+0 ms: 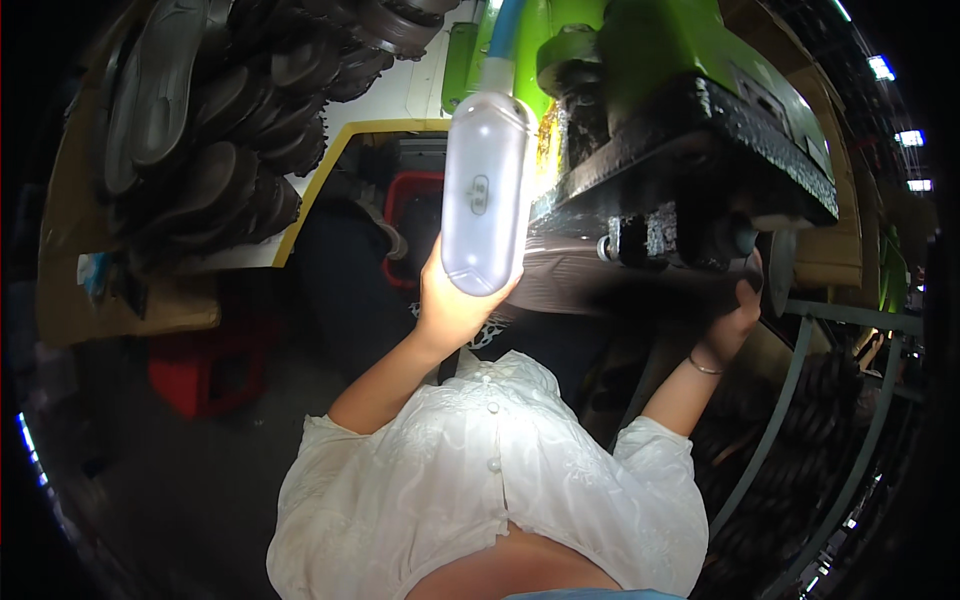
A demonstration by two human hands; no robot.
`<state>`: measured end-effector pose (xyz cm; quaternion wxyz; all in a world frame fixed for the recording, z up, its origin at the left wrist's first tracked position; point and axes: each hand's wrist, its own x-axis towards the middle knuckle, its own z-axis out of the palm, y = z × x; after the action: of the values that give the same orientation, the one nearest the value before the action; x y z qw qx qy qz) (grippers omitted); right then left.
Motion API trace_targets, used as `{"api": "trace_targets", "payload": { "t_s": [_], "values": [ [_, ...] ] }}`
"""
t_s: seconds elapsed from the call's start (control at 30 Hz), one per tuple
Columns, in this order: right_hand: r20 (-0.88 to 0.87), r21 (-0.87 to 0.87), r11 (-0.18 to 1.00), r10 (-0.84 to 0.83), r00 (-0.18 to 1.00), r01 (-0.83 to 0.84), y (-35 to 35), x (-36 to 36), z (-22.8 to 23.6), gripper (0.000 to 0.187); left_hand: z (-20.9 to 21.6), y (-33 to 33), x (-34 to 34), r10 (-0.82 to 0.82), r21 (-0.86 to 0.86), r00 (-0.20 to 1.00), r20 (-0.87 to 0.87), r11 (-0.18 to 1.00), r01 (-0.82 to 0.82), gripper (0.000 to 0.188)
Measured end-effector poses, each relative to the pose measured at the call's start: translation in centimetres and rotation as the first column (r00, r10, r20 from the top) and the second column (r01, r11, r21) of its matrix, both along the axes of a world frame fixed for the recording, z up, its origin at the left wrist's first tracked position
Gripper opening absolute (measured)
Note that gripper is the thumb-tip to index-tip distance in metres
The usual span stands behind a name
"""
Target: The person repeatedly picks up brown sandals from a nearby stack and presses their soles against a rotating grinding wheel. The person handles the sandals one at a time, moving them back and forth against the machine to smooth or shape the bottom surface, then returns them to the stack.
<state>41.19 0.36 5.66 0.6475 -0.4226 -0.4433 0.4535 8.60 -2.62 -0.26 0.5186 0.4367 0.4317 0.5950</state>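
A dark brown shoe sole (560,276) lies lengthwise across the front, under the head of a green machine (670,60). My left hand (460,305) is at its left end, apparently gripping it; a lamp with a long pale cover (487,200) hides most of those fingers. At the far end on the right, my right hand (735,322) is closed round the dark sole, thumb on top. The sole's right part is in deep shadow, and the machine's black lower head (690,150) covers some of it.
Many brown soles (225,180) are piled on a white table (410,90) at the left. A red crate (400,205) stands beneath, and a red stool (205,370) is lower left. Metal rails (790,390) run down the right, beside more dark soles.
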Motion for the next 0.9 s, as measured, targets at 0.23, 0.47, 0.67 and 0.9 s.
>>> {"api": "trace_targets", "payload": {
  "t_s": [0.23,0.47,0.67,0.9],
  "values": [
    [0.071,-0.003,0.996,0.085,0.994,-0.085,1.9,-2.2,1.3,0.056,-0.4,-1.6,-1.8,-0.040,-0.014,0.984,0.173,0.999,0.043,0.029],
    [0.196,0.095,0.988,0.105,0.975,-0.126,0.3,-4.0,1.4,0.054,-1.0,-2.1,-3.3,0.002,-0.117,0.996,0.094,0.993,0.009,0.032],
    [0.158,0.113,0.970,0.196,0.968,-0.215,1.4,-4.6,1.2,0.051,-1.5,-2.6,-3.4,0.045,-0.154,0.997,0.066,0.987,-0.035,0.031],
    [0.215,0.052,0.957,0.268,0.939,-0.285,2.4,-8.1,-0.2,0.048,-2.2,-3.8,-6.0,0.278,0.034,0.954,-0.113,0.961,-0.276,0.027]
  ]
}}
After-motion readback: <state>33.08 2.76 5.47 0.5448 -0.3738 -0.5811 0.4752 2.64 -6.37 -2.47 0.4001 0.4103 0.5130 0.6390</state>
